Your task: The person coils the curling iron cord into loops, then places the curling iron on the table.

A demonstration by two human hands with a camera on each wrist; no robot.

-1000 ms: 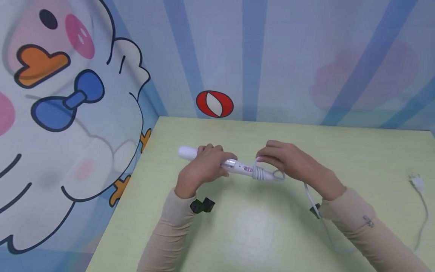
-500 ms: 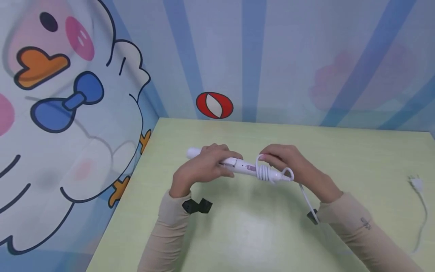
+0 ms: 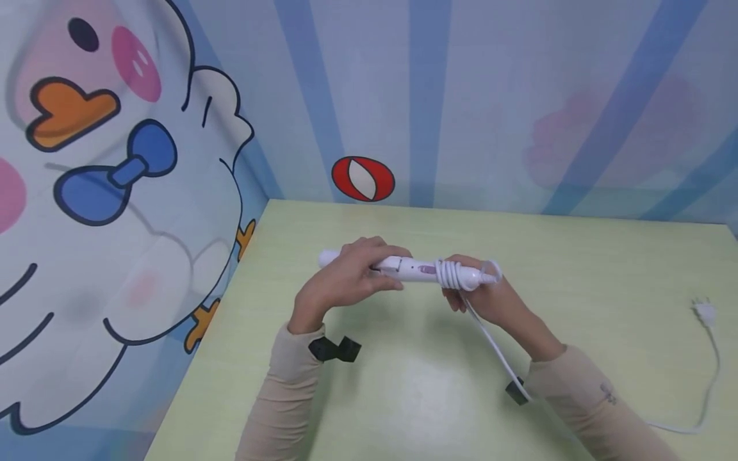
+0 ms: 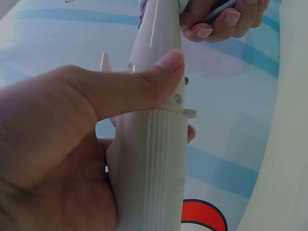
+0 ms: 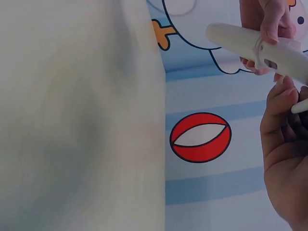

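Observation:
A white curling iron is held up over the table, lying nearly level across the head view. My left hand grips its barrel end, with the thumb along the near side in the left wrist view. Several turns of white power cord wrap the handle's right end, and a small loop sticks out at the tip. Behind and below that end is my right hand, partly hidden by the handle. In the right wrist view, its curled fingers pinch the cord, which runs down from the coils toward the right sleeve.
The two-pin plug lies at the table's right side, its cord tail curving back toward the right forearm. Pale yellow-green table spreads under both hands. Printed walls stand behind and to the left.
My right hand has gone from above the handle to behind and below it, carrying the cord round the handle. The curling iron has shifted right and turned nearer level.

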